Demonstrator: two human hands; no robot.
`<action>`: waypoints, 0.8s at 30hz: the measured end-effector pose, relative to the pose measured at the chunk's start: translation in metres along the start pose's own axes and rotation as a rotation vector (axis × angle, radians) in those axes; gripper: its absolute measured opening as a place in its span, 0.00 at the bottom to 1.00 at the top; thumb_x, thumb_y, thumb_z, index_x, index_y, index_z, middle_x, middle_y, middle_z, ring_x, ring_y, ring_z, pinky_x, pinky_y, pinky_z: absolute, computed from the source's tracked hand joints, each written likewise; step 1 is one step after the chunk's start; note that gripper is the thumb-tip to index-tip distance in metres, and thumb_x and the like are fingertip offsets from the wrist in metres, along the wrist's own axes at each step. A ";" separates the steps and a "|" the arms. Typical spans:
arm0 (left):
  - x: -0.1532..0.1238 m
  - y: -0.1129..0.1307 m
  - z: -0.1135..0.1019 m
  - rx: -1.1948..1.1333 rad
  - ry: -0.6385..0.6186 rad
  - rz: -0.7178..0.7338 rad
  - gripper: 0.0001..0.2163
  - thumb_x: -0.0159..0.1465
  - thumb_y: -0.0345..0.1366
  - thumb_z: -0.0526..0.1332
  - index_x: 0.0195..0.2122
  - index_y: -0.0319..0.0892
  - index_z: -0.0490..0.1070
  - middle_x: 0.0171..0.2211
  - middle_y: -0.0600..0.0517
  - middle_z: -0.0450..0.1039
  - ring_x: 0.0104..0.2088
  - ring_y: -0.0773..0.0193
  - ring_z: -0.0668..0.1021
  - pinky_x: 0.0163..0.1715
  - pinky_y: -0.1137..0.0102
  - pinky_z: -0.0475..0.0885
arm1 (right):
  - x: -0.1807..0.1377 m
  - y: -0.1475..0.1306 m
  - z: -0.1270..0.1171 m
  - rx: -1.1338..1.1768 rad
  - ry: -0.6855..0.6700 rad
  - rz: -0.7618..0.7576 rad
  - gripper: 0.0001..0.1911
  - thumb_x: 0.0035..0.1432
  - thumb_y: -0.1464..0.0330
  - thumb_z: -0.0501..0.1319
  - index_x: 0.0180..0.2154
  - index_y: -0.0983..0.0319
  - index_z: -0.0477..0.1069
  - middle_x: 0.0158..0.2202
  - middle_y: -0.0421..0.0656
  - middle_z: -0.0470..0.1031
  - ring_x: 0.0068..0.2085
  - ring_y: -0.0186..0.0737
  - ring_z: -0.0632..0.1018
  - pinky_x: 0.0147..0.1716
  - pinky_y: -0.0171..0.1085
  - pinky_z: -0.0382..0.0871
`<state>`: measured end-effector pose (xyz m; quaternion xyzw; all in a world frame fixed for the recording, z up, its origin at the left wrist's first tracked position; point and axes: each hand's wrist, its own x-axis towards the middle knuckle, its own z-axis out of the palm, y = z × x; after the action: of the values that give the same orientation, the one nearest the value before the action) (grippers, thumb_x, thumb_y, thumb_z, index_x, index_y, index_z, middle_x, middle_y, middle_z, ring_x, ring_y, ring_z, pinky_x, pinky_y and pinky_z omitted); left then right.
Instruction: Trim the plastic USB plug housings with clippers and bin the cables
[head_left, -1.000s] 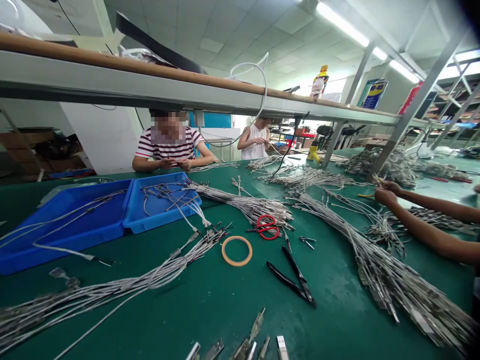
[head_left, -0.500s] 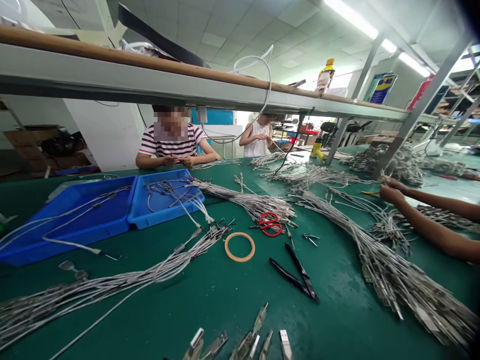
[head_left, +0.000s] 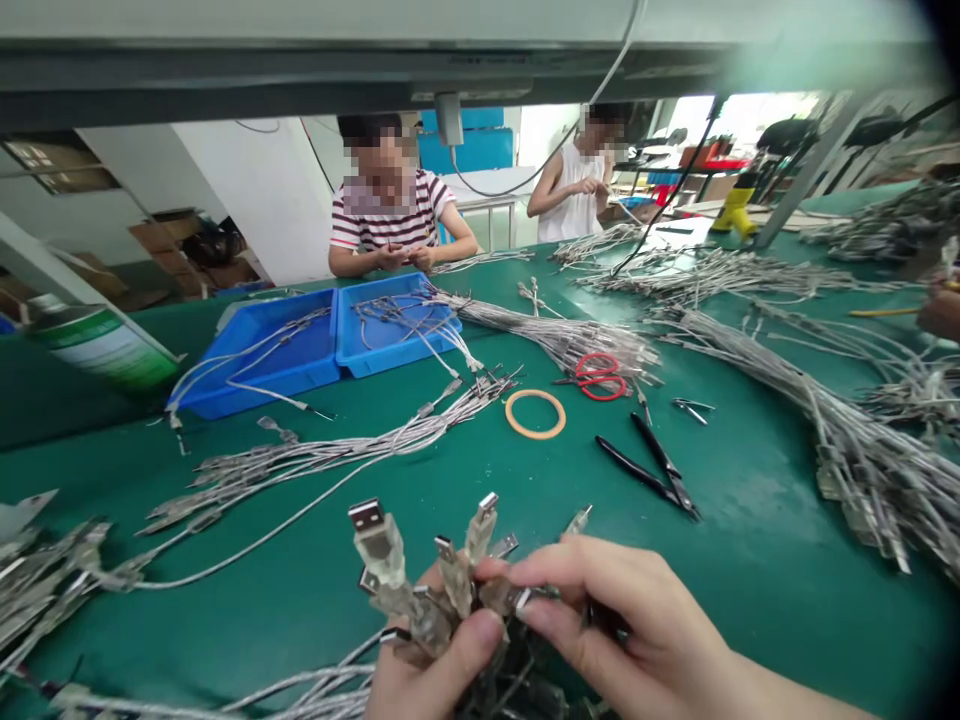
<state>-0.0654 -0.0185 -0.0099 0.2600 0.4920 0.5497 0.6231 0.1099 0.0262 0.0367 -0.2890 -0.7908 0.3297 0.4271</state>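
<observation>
1. Green matting covers the worktop, beneath a pale shelf beam crossing the top of the view.
2. Across the worktop, one person in a striped shirt and another in a white sleeveless top both hold their hands together in front of them.
3. At the near edge, the left hand grasps a clutch of USB plugs, their metal ends pointing up and outward, the thumb across the front.
4. Just beside it, the right hand pinches a single plug between thumb and forefinger, among the others; what its remaining fingers do is hidden.
5. Beyond the hands lie an orange ring, red-handled scissors touching a cable bundle, and black-handled cutters with their handles spread.
6. Two blue trays stand side by side farther back on the left, loose cables in both; a green-and-white can is near them.
</observation>
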 end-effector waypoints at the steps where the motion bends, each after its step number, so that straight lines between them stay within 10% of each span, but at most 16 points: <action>1: 0.000 0.000 0.000 0.010 0.005 0.004 0.12 0.47 0.45 0.74 0.33 0.52 0.82 0.34 0.54 0.82 0.38 0.60 0.80 0.42 0.73 0.72 | 0.001 -0.001 -0.002 -0.020 0.006 0.029 0.06 0.62 0.75 0.59 0.41 0.62 0.71 0.30 0.39 0.77 0.27 0.28 0.75 0.29 0.23 0.69; 11: 0.002 0.005 0.002 -0.023 -0.014 0.020 0.11 0.55 0.37 0.69 0.40 0.49 0.78 0.43 0.53 0.80 0.47 0.57 0.77 0.50 0.70 0.68 | -0.008 0.010 -0.004 -0.127 0.144 0.220 0.07 0.61 0.75 0.55 0.41 0.60 0.63 0.27 0.38 0.72 0.23 0.30 0.73 0.22 0.26 0.65; 17: 0.006 0.002 0.001 -0.066 -0.112 0.040 0.03 0.57 0.33 0.63 0.32 0.45 0.75 0.41 0.48 0.78 0.55 0.51 0.71 0.58 0.60 0.62 | -0.007 0.003 0.001 -0.182 -0.256 0.041 0.07 0.60 0.75 0.58 0.41 0.63 0.70 0.36 0.43 0.76 0.36 0.36 0.78 0.36 0.32 0.73; 24: 0.006 0.003 0.000 -0.077 -0.002 0.071 0.05 0.57 0.35 0.67 0.34 0.47 0.74 0.37 0.53 0.73 0.45 0.59 0.72 0.44 0.70 0.69 | -0.014 0.015 0.024 -0.292 -0.395 0.037 0.09 0.53 0.76 0.61 0.38 0.64 0.71 0.35 0.44 0.76 0.33 0.40 0.78 0.27 0.33 0.73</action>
<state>-0.0674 -0.0121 -0.0092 0.2538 0.4601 0.5898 0.6133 0.0981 0.0182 0.0087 -0.2920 -0.8928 0.2698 0.2118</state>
